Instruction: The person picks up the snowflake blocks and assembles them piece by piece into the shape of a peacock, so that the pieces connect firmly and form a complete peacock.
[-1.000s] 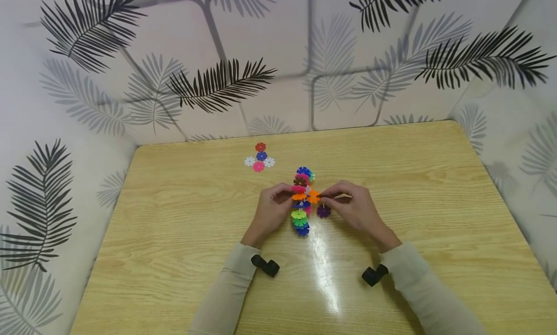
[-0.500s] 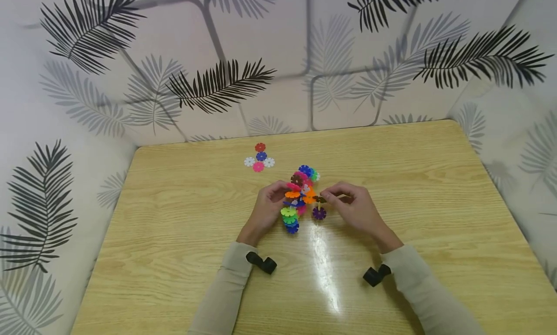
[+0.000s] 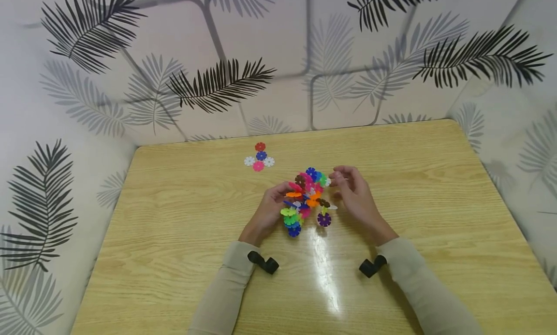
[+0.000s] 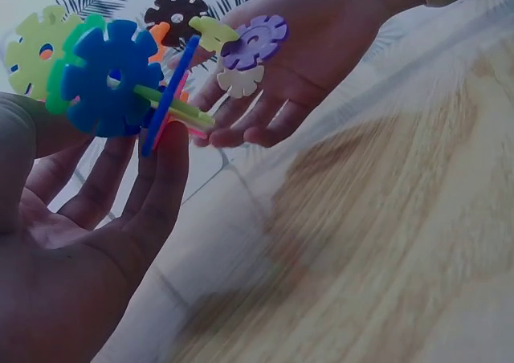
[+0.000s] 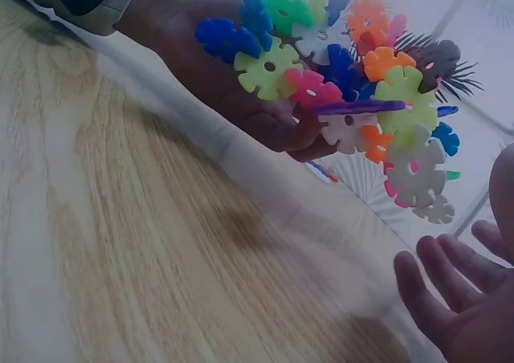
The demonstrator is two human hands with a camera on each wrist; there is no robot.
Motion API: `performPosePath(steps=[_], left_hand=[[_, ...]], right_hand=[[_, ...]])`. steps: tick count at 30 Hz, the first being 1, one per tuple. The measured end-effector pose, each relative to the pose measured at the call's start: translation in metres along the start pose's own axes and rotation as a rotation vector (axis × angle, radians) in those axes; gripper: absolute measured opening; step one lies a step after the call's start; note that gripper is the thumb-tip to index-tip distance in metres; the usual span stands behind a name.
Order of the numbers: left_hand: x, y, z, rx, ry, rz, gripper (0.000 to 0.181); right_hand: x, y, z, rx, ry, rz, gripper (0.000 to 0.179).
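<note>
My left hand [image 3: 266,213] grips a colourful cluster of interlocking notched plastic discs [image 3: 313,200] from its left side, raised over the table. In the left wrist view the thumb and fingers close around it behind a blue disc [image 4: 95,66]. A purple disc [image 3: 324,219] hangs at the cluster's lower right, near a yellow-green one and a brown disc [image 3: 324,203]. My right hand [image 3: 358,195] is just to the right, its fingertips beside the cluster's white far end. Seen from the right wrist, those fingers [image 5: 451,260] are spread and loose, apart from a pale disc [image 5: 418,174].
Several loose discs lie together at the back left of the wooden table [image 3: 183,219]: a red disc [image 3: 260,147], a blue disc [image 3: 261,155], a pink disc [image 3: 258,166] and two white ones. A leaf-patterned wall [image 3: 278,93] rises behind the table's far edge.
The cluster has been turned, its far end swinging right and its purple disc side coming forward. My right hand has let go of the cluster's right side and moved farther back.
</note>
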State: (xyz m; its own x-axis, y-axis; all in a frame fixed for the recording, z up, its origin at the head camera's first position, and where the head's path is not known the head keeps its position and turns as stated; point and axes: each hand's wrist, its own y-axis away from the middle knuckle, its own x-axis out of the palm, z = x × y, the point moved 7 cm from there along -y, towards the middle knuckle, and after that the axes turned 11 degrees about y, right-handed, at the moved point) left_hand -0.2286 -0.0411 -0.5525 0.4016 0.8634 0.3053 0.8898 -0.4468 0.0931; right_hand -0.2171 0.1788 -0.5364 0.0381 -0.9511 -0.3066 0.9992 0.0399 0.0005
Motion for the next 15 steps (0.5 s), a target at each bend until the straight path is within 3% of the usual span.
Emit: performPosePath(steps=[9, 12, 15], left_hand=[[0.006, -0.002, 0.008, -0.082, 0.11, 0.077, 0.041], [0.004, -0.002, 0.013, -0.148, 0.16, 0.038, 0.045], [-0.001, -0.003, 0.017, -0.228, 0.198, -0.048, 0.044]], right_hand=[[0.013, -0.002, 0.001, 0.075, 0.001, 0.155, 0.063], [0.014, 0.0, -0.001, 0.117, -0.022, 0.162, 0.059], [0.015, 0.002, -0.003, 0.143, -0.076, 0.179, 0.055]])
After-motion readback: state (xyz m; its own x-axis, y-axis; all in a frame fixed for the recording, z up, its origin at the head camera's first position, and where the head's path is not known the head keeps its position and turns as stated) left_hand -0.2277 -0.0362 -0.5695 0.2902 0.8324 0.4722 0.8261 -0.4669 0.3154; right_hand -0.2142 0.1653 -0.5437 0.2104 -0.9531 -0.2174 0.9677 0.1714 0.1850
